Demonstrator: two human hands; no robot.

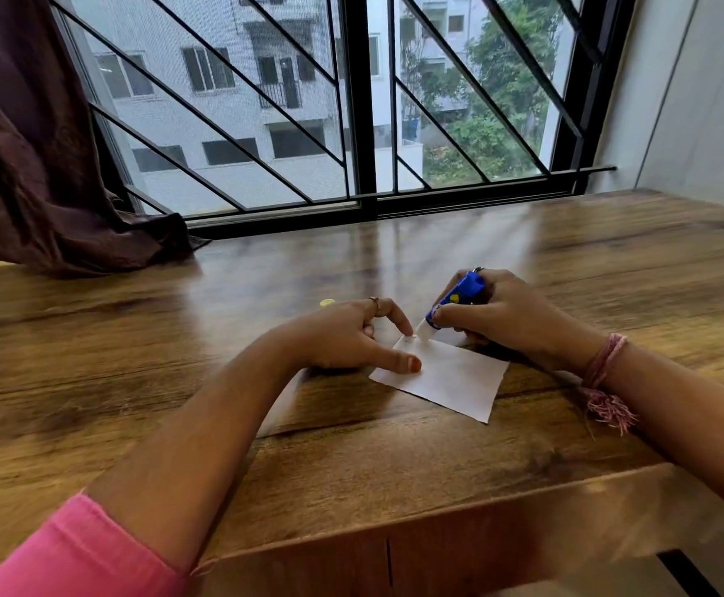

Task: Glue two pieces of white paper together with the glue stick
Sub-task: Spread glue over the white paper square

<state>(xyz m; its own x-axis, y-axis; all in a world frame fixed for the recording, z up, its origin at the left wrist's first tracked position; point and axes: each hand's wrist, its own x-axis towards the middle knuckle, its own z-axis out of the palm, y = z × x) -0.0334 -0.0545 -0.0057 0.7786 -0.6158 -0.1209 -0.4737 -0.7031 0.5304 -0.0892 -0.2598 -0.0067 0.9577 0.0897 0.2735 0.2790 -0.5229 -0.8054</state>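
Wooden table [394, 458] by a barred window [351, 101], dark curtain [28, 144] bunched at the left. I've got 1 white paper [450, 379] lying flat near the middle. My left hand [347, 338] pins it down, thumb and forefinger spread apart, tips pressing its left edge and far corner. My right hand [502, 316] has its fingers curled tight around the blue glue stick [455, 299], tilted, tip touching the paper's far edge. Yellow cap [327, 302] sits just behind the left hand.
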